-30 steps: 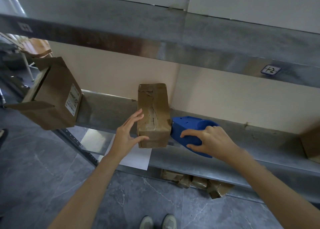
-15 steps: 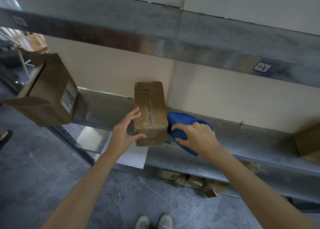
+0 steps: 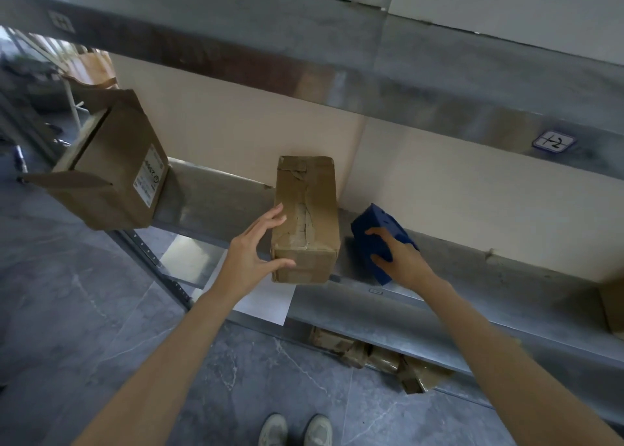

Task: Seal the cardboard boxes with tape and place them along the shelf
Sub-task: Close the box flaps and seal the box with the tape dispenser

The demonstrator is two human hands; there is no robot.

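Cardboard box sat on the shelf, left of the shelf's middle. Its near end was at, and apparently slightly past, the front edge, and its far end was close to the back wall. Its long axis ran crosswise, from front edge to back edge, not along the shelf. One short end faced me. The taped seam faced up and followed the long axis, and the tape on it looked wrinkled and layered.

My left hand was spread wide and closed on nothing. The fingers lay straight beside the box's left face, and the thumb pressed on the near end. I judged this to be a brace, so that the box would not slide or turn while the other hand worked beside it.

My right hand gripped the blue tape dispenser, with the fingers curled over its top. The dispenser was tilted, just beside the box's right face and apart from it. I could not tell whether it touched the shelf. I judged that it was held ready for further sealing.

An open box with its flaps out stood at the shelf's left end, overhanging the front corner. I judged it unsealed and next in line. I also judged that the braced box was sealed and only needed squaring in its place on the shelf.
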